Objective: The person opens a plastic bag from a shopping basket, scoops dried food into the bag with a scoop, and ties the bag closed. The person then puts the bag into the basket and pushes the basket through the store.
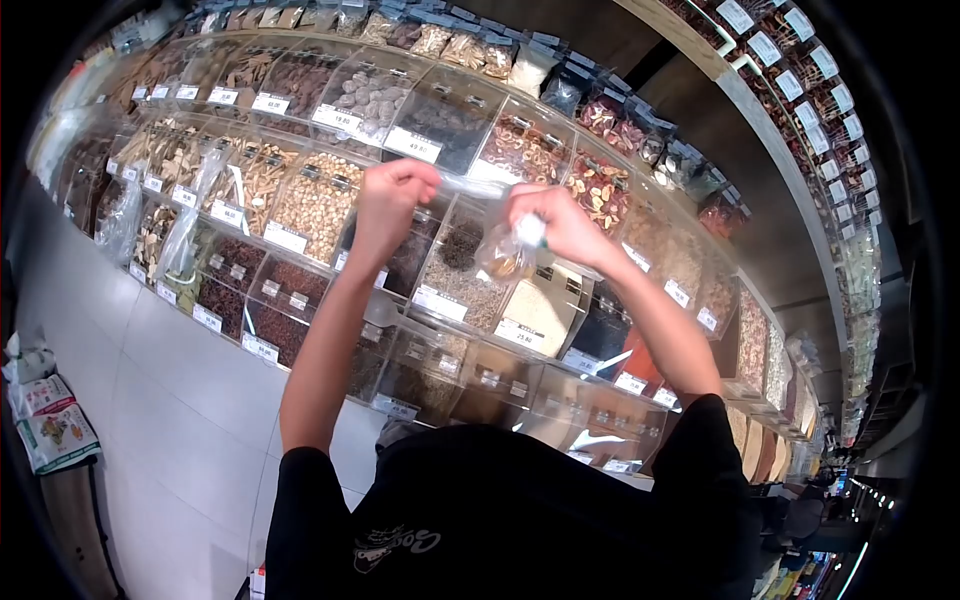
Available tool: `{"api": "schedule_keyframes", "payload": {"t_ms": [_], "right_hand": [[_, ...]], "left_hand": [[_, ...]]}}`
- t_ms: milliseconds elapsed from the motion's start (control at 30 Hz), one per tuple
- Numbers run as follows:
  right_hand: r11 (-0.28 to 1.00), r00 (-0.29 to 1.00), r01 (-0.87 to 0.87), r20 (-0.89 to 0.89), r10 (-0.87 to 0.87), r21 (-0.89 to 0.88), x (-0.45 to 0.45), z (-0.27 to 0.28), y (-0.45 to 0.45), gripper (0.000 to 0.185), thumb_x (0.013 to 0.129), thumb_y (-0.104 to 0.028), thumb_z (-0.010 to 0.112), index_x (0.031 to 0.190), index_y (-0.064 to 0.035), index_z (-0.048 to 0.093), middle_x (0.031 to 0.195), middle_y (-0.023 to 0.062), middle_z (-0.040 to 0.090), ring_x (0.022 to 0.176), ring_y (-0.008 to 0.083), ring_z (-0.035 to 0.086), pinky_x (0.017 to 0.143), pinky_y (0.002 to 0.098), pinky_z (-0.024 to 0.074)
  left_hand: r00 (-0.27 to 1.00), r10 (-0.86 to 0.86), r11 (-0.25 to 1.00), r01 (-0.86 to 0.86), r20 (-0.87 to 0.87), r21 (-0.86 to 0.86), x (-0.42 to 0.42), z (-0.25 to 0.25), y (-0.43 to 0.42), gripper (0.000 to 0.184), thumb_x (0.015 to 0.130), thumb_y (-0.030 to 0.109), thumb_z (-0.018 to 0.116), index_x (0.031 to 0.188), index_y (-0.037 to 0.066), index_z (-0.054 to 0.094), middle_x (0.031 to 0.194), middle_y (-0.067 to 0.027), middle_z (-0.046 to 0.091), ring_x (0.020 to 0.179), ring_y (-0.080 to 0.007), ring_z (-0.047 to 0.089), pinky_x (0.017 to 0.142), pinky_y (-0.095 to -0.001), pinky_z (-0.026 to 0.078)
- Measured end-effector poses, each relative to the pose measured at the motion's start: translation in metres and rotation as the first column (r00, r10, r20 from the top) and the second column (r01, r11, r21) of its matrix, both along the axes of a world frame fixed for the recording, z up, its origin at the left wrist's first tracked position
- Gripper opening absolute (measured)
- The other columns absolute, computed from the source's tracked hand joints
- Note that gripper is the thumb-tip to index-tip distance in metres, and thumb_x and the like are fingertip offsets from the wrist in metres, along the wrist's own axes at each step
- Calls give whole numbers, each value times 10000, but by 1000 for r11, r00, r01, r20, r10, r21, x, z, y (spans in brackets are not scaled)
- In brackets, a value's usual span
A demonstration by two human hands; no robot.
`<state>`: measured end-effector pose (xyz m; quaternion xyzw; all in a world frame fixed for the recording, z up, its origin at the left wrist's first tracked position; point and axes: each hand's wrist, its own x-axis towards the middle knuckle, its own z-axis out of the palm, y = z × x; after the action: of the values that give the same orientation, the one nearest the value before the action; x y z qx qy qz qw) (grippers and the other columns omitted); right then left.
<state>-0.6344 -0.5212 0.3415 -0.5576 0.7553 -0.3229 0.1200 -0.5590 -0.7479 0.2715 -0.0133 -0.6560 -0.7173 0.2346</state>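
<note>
A clear plastic bag [500,258] is being held in the air between the two hands, in front of rows of lidded bins [465,237]. Its neck is being stretched nearly level from one hand to the other, while its body is being left to hang just below the right hand [555,225]. At the free end, the neck is being pinched by the curled fingers of the left hand [395,200]; nearer the body, it is being gripped by the closed right hand. Beside the right fingers a white patch [530,229] is being shown, too blurred to be read. Some brownish contents are being held in the bag, but what they are cannot be told. Below it, pale goods [548,305] are being displayed above a price label [522,334]. Along the top, packets [465,50] are being kept in a row behind the bins.
</note>
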Motion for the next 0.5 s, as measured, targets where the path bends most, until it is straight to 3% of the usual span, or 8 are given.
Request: {"api": "schedule_keyframes", "payload": {"t_ms": [33, 67, 167, 267, 300, 367, 433, 500], "right_hand": [[991, 972, 110, 215, -91, -79, -9, -3, 3, 86, 773, -83, 672, 770, -11, 625, 793, 58, 628, 775, 158, 618, 689, 291, 474], [979, 965, 131, 245, -90, -157, -18, -13, 4, 116, 810, -105, 666, 753, -12, 627, 776, 33, 636, 735, 105, 590, 672, 268, 460], [964, 920, 263, 308, -241, -30, -19, -25, 2, 161, 810, -127, 677, 723, -14, 602, 763, 32, 627, 734, 102, 575, 684, 257, 456], [992, 945, 123, 302, -123, 20, -2, -15, 1, 145, 805, -109, 675, 722, -8, 612, 734, 24, 629, 711, 95, 576, 666, 259, 457], [997, 959, 61, 273, -71, 43, 11, -4, -5, 138, 803, -104, 675, 723, -7, 615, 727, 25, 628, 707, 97, 577, 661, 260, 455], [997, 991, -71, 115, 69, 15, 44, 29, -25, 106, 770, -89, 665, 720, -9, 617, 681, 53, 600, 662, 161, 592, 666, 305, 436], [989, 989, -122, -96, 114, -80, 70, 55, -48, 153, 759, -160, 657, 712, -22, 611, 676, 60, 606, 643, 198, 591, 676, 331, 445], [980, 987, -156, 19, 160, -124, 78, 79, -71, 62, 690, -30, 557, 712, 10, 599, 665, 94, 590, 645, 211, 594, 647, 346, 459]], "left_hand": [[998, 67, 995, -67, 6, -79, 15, 7, 14, 195, 812, -49, 483, 813, -18, 675, 756, -79, 665, 645, -108, 595, 594, -233, 484], [996, 58, 990, -66, -69, -123, 27, 1, 30, 190, 843, -43, 492, 829, -6, 677, 789, -84, 676, 666, -116, 625, 605, -242, 497], [999, 47, 998, -48, -27, -29, 40, -4, 55, 203, 846, -86, 495, 833, -20, 687, 867, -76, 672, 691, -102, 598, 641, -224, 494], [998, -31, 988, 22, 59, 151, 15, 9, 18, 157, 823, -46, 531, 808, -29, 686, 782, -64, 659, 646, -108, 584, 623, -223, 474], [991, -132, 941, 115, 33, 319, -1, 8, 6, 122, 814, -48, 552, 838, -50, 671, 761, -67, 652, 664, -121, 586, 639, -240, 486], [901, -385, 759, 433, -201, 486, -42, -10, -13, 89, 830, -18, 573, 866, -50, 648, 799, -85, 655, 690, -136, 598, 661, -262, 508], [771, -566, 445, 584, -292, 679, -68, -29, 10, 84, 856, -32, 566, 786, -31, 613, 856, -88, 627, 736, -154, 594, 710, -257, 488], [687, -622, 230, 619, -376, 751, -70, -34, 84, 25, 854, -15, 572, 855, -13, 596, 894, -85, 613, 782, -163, 584, 750, -277, 484]]}}
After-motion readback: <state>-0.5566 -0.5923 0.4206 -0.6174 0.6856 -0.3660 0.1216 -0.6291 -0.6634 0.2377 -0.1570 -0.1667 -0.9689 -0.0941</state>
